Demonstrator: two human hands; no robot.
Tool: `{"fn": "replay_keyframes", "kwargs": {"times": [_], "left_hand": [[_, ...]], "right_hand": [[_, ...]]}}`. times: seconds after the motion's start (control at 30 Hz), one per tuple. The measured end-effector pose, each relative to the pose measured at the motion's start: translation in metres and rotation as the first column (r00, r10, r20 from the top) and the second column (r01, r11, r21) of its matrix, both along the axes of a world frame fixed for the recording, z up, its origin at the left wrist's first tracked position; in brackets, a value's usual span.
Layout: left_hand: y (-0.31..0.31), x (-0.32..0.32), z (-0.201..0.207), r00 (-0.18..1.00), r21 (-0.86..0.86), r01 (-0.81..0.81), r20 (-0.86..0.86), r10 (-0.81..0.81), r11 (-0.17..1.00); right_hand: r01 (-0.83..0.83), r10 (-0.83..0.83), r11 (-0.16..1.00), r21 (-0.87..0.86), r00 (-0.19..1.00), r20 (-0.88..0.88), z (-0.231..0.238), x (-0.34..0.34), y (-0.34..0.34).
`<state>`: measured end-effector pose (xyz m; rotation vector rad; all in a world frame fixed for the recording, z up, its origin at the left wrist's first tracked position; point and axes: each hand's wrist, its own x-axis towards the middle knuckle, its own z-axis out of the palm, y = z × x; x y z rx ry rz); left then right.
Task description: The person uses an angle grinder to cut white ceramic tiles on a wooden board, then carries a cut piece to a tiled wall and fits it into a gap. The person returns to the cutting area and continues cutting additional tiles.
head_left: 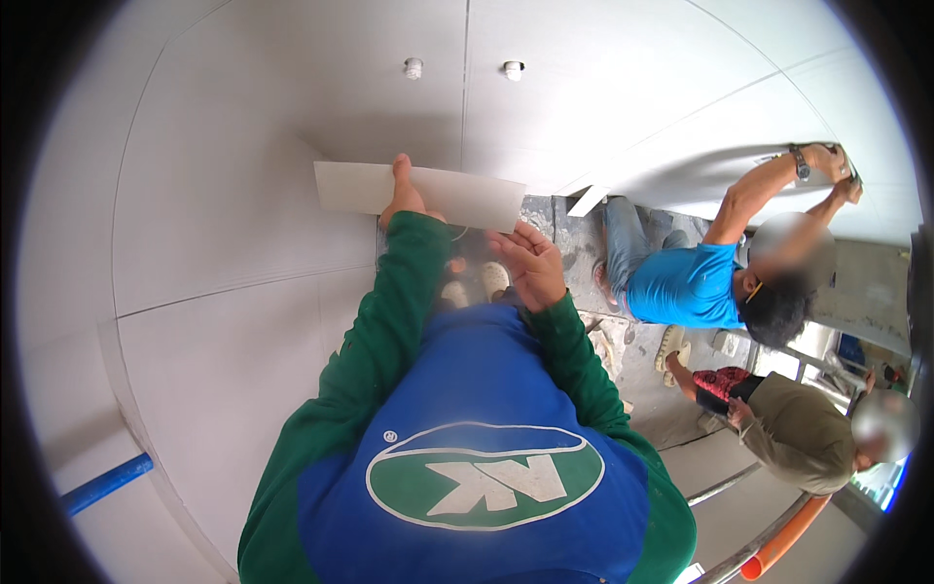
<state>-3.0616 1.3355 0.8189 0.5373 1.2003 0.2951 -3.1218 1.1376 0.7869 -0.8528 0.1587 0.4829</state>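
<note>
A long, pale strip of tile or board (467, 195) is held level in front of me, close to the wall. My left hand (404, 198) grips it left of its middle, thumb lying up across the face and the other fingers mostly hidden. At its lower right corner is my right hand (535, 268), palm turned toward me, with curled fingers against the edge. A thin, pale loop (459, 234) shows just under the strip between my hands.
Large pale panels (233, 195) cover the wall, with two white pipe stubs (413, 68) sticking out. On the right, a person in a blue shirt (681, 282) reaches to the wall. Behind them is another person (803, 433) near an orange pipe (783, 540). A blue pipe (107, 484) is at lower left.
</note>
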Motion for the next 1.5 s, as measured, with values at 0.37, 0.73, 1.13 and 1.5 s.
{"fn": "replay_keyframes", "kwargs": {"times": [0.37,0.73,1.13,1.5], "left_hand": [[0.021,-0.008,-0.035,0.964,-0.122,0.211,0.193,-0.185,0.97],[0.013,-0.013,-0.061,0.937,-0.151,0.27,0.27,-0.223,0.951],[-0.004,-0.031,-0.086,0.951,-0.075,0.003,-0.309,-0.026,0.997],[-0.005,-0.057,-0.06,0.98,0.169,-0.142,-0.117,0.163,0.975]], "right_hand": [[0.033,-0.033,0.998,0.05,0.999,0.001,-0.011,-0.008,0.001],[0.052,-0.027,0.981,0.189,0.991,-0.133,-0.031,0.003,-0.01],[-0.2,0.219,0.94,0.276,0.975,-0.04,-0.071,0.007,-0.028],[-0.339,0.42,0.874,-0.348,0.887,0.19,-0.017,0.037,-0.01]]}}
